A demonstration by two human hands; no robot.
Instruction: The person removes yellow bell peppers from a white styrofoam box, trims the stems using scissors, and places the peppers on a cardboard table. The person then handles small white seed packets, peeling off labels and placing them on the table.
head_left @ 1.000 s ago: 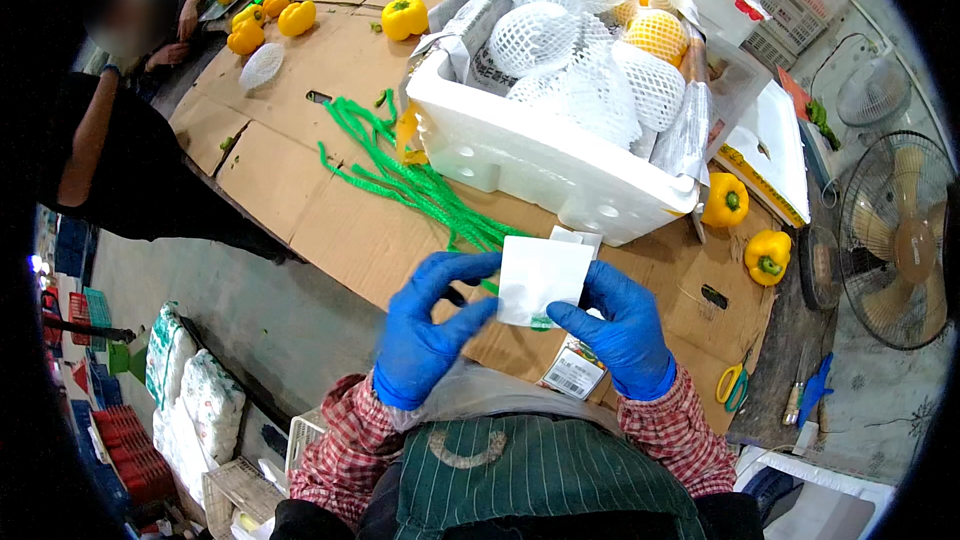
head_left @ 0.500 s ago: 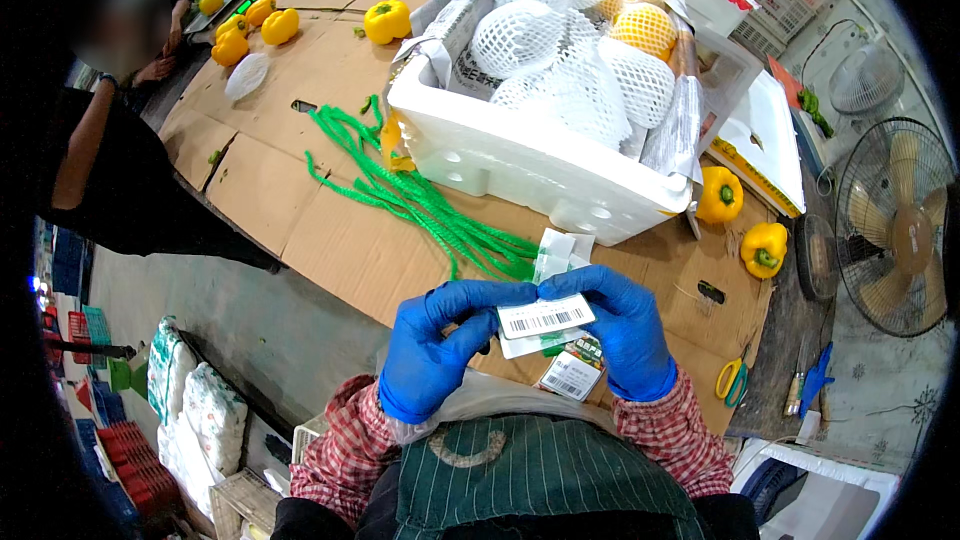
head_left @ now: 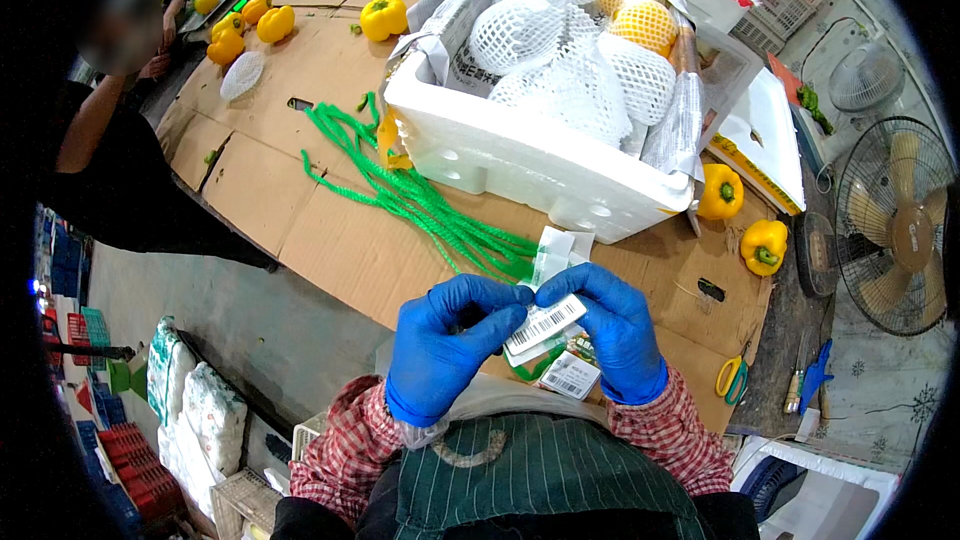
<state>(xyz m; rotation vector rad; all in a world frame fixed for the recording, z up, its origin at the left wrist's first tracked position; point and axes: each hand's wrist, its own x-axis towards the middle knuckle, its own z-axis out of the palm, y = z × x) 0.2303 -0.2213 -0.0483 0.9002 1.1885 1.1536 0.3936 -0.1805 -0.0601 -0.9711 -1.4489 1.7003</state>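
My left hand [head_left: 445, 345] and my right hand [head_left: 607, 332], both in blue gloves, pinch a small white barcode label [head_left: 543, 325] between them at the middle of the cardboard-covered table's near edge. Behind it lie more white and translucent slips [head_left: 555, 250] and a bundle of green mesh strips [head_left: 400, 190]. Another printed label [head_left: 570, 380] lies just below my fingers. Beyond stands a white foam box [head_left: 500, 165] lined with paper, holding several net-wrapped round items [head_left: 515, 35], some yellow showing through.
A person in black [head_left: 115, 145] works at the left. Several yellow peppers [head_left: 383, 18] lie on the cardboard [head_left: 320, 250]; two more sit right of the box. At the right are scissors [head_left: 731, 380], hand tools and fans [head_left: 910, 230]. Crates and white sacks [head_left: 205, 440] are lower left.
Both hands have drawn together and turned the white slip from its blank side to the barcode side, now tilted, with my left thumb moved onto it.
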